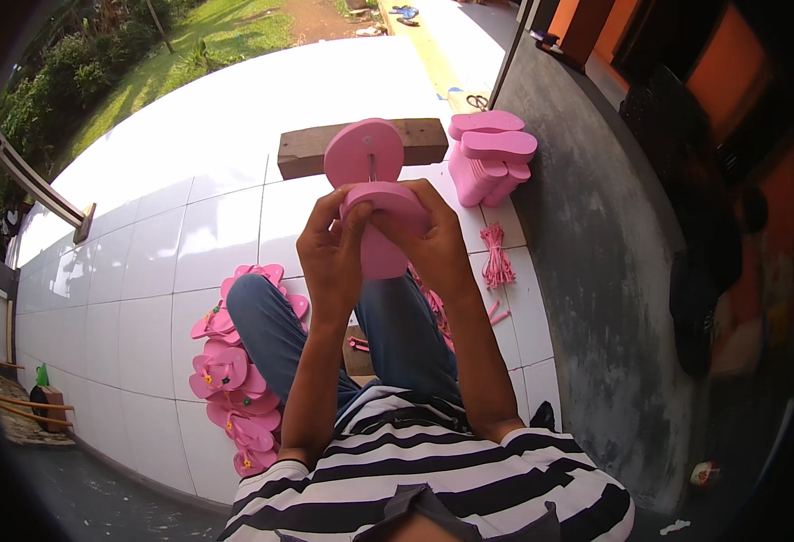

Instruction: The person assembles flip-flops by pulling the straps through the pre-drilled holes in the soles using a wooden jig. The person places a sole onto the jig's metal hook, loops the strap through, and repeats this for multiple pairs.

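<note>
Both my hands are raised in front of me and grip pink foam sandal soles [365,154]. My left hand [332,253] pinches the near sole on its left side, thumb on top. My right hand [431,242] holds the same sole [384,262] from the right. A second pink sole stands upright behind it, with a slot in its middle. My legs in blue jeans [275,330] stretch out below on the white tiled floor [144,271].
A stack of pink soles [490,163] stands at the right by a grey wall [595,271]. A wooden block [302,152] lies ahead. Finished pink sandals [230,388] pile up left of my leg. Pink straps [496,257] lie at the right. Grass is beyond the floor.
</note>
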`<state>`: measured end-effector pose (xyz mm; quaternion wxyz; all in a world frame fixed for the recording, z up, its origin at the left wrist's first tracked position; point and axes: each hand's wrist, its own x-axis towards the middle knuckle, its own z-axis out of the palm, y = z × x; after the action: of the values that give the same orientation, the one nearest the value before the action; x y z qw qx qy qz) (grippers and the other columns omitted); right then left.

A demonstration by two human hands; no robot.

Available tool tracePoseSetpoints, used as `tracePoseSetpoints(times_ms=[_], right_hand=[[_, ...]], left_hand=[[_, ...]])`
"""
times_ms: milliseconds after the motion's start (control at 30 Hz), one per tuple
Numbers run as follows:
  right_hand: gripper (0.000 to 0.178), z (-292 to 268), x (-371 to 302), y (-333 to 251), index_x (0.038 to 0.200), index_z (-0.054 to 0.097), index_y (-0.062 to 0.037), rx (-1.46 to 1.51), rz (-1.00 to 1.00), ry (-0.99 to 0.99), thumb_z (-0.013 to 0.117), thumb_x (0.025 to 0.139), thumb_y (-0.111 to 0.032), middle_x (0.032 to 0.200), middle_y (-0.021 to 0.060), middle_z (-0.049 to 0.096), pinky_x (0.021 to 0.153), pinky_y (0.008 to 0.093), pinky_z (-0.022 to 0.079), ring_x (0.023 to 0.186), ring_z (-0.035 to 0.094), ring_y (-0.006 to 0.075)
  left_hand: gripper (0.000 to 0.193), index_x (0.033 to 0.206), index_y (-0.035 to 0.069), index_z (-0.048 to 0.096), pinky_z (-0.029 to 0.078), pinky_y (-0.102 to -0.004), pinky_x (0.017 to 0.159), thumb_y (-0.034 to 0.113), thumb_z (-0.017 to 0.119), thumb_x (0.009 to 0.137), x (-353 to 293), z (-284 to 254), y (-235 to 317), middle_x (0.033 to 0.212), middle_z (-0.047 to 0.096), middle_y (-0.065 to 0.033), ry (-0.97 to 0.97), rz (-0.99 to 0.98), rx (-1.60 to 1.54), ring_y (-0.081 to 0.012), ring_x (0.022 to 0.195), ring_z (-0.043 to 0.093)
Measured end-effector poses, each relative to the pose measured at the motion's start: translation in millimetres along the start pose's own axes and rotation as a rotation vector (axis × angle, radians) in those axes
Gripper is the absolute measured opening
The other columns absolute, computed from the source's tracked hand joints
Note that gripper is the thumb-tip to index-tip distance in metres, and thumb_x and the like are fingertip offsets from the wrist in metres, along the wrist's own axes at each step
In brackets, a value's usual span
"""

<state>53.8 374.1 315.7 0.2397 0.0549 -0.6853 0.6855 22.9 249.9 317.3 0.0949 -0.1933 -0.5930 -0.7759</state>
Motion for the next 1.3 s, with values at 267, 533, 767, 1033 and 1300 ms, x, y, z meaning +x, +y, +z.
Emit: tracePoseSetpoints(times_ms=[267, 533, 767, 1033, 1300], right_hand=[[0.056, -12, -102, -48, 0.115, 0.055, -0.0043, -0.311, 0.254, -0.008, 0.087, 0.073, -0.019, 0.103, 0.0130, 0.061, 0.086, 0.0386, 0.050, 0.099, 0.063, 0.0254], [0.022, 2, -100, -31, 0.098, 0.060, -0.0021, -0.948, 0.062, -0.041, 0.070, 0.089, -0.020, 0.082, 0.0130, 0.059, 0.070, 0.0410, 0.053, 0.077, 0.066, 0.0314], [0.020, 17, -91, -13, 0.107, 0.062, -0.0006, -0.253, 0.301, 0.023, 0.063, 0.096, -0.018, 0.086, 0.0176, 0.065, 0.065, 0.0383, 0.053, 0.075, 0.069, 0.0331], [0.020, 21, -85, -26, 0.108, 0.063, -0.0012, -0.115, 0.351, -0.097, 0.065, 0.095, -0.016, 0.090, 0.0143, 0.066, 0.067, 0.0353, 0.054, 0.078, 0.070, 0.0230], [0.024, 19, -64, -12, 0.107, 0.065, 0.0021, -0.046, 0.319, 0.106, 0.071, 0.091, -0.014, 0.093, 0.0080, 0.066, 0.080, 0.0307, 0.056, 0.087, 0.070, 0.0164]], left_hand=[[0.026, 0.103, -0.004, 0.070, 0.054, -0.0252, 0.069, 0.007, 0.080, 0.082, -85, -26, 22, 0.090, 0.071, -0.0092, -0.155, -0.207, 0.094, -0.0113, 0.081, 0.065], [0.025, 0.106, -0.004, 0.067, 0.060, -0.0239, 0.071, 0.002, 0.076, 0.084, -54, -26, 22, 0.092, 0.068, -0.0080, -0.198, -0.009, 0.327, -0.0134, 0.095, 0.065], [0.031, 0.106, 0.001, 0.067, 0.056, -0.0397, 0.090, 0.003, 0.080, 0.077, -39, -36, 7, 0.105, 0.073, -0.0162, -0.355, 0.264, 0.311, -0.0346, 0.112, 0.066], [0.034, 0.111, -0.003, 0.056, 0.057, -0.0433, 0.089, -0.002, 0.075, 0.083, -36, -48, -2, 0.105, 0.071, -0.0245, -0.135, 0.321, 0.227, -0.0386, 0.103, 0.070], [0.035, 0.110, -0.001, 0.054, 0.059, -0.0403, 0.084, -0.001, 0.076, 0.082, -34, -49, -5, 0.106, 0.070, -0.0263, -0.262, 0.461, 0.394, -0.0352, 0.101, 0.071]])
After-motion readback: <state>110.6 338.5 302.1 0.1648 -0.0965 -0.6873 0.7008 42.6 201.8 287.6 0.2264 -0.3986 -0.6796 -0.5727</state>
